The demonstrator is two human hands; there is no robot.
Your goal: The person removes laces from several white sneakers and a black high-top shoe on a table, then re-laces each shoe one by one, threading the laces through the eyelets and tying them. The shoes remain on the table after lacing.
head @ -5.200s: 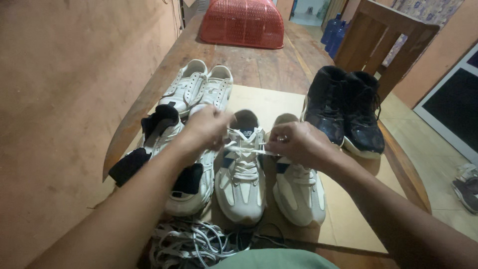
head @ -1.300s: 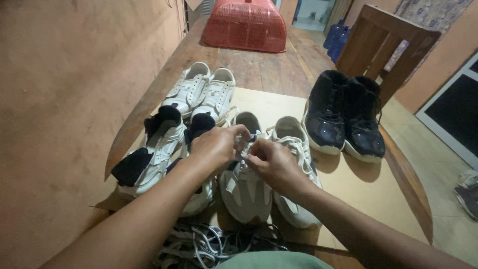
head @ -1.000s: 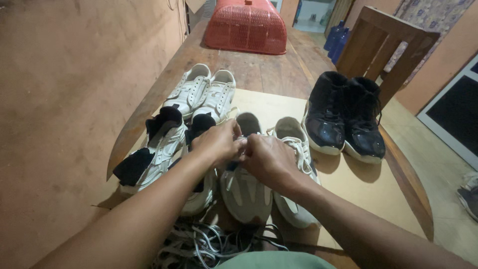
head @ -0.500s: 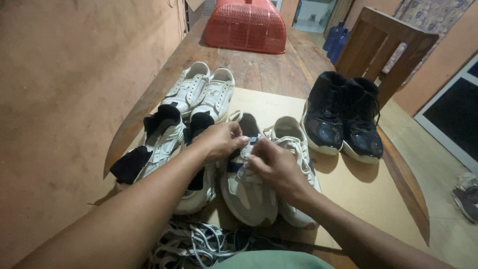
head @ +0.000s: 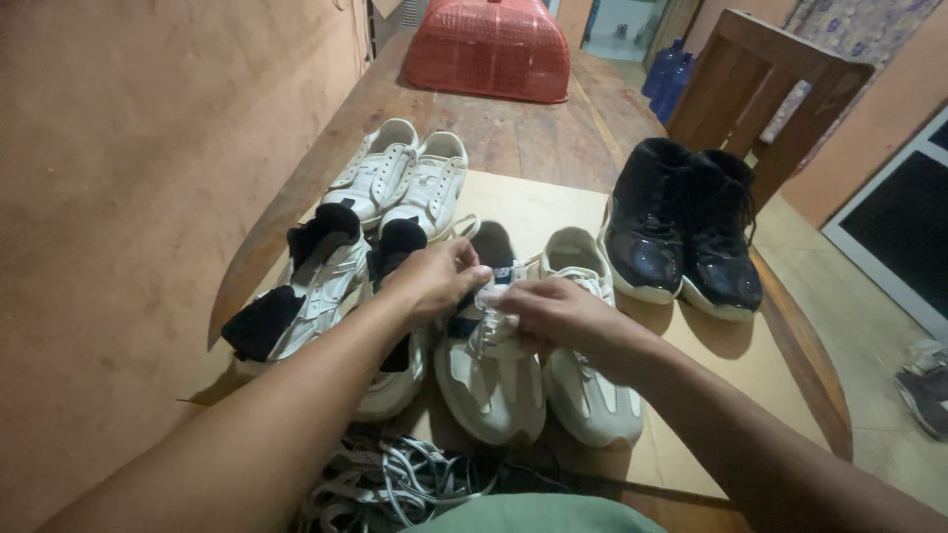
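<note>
A pair of cream sneakers with dark blue tongues stands in front of me on a cardboard sheet (head: 711, 365). The left sneaker of that pair (head: 489, 380) has a white lace (head: 491, 318) at its top eyelets. My left hand (head: 434, 276) pinches one end of that lace above the tongue. My right hand (head: 553, 311) grips the lace from the right side, fingers closed over the sneaker's throat. The right sneaker (head: 591, 390) sits touching it, with its lace lying loose.
White-and-black sneakers (head: 316, 286) lie left, white low sneakers (head: 400, 183) behind them, black high-tops (head: 681, 222) at the right. Loose laces (head: 395, 484) are piled at the near edge. A red basket (head: 489, 49) lies upside down at the far table end. A wooden chair (head: 765, 89) stands right.
My hands, pulling a lace wide apart earlier, have come together over the left cream sneaker's tongue. In the last half second my right hand shifted slightly right and lower.
</note>
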